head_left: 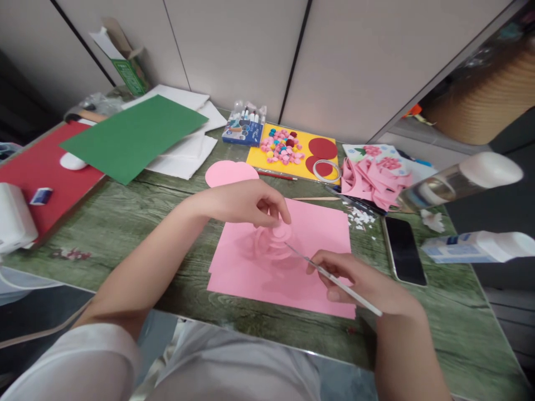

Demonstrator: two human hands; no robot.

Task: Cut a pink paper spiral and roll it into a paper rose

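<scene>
Tabletop [455,317]: green, wood-grained; its near edge runs just in front of the person's body. Pink sheets [326,234] lie flat near that edge, slightly out of line with each other at the near corners.

Left hand [246,203]: comes in from the left over the sheets' far left part, fingers bent downward, fingertips at the far side of the pink coiled piece [271,245]. Whether they pinch it or only touch it cannot be told. Right hand [355,278]: closed around a slim tool [349,289], to the near right of the coil and apart from it.

Coil: on the sheets, left of their middle, roughly round, no clear long axis. The left hand is nearer; the right reaches it only through the tool, whose long axis slants away and leftward, tip at the coil's near right side. Contact at the tip is too blurred to confirm.

Room: bare pink paper shows to the right and near sides of the coil. The phone [404,250] lies beyond the right hand, to the right. On the far side, a thin wooden stick [315,199] lies just past the sheets.
</scene>
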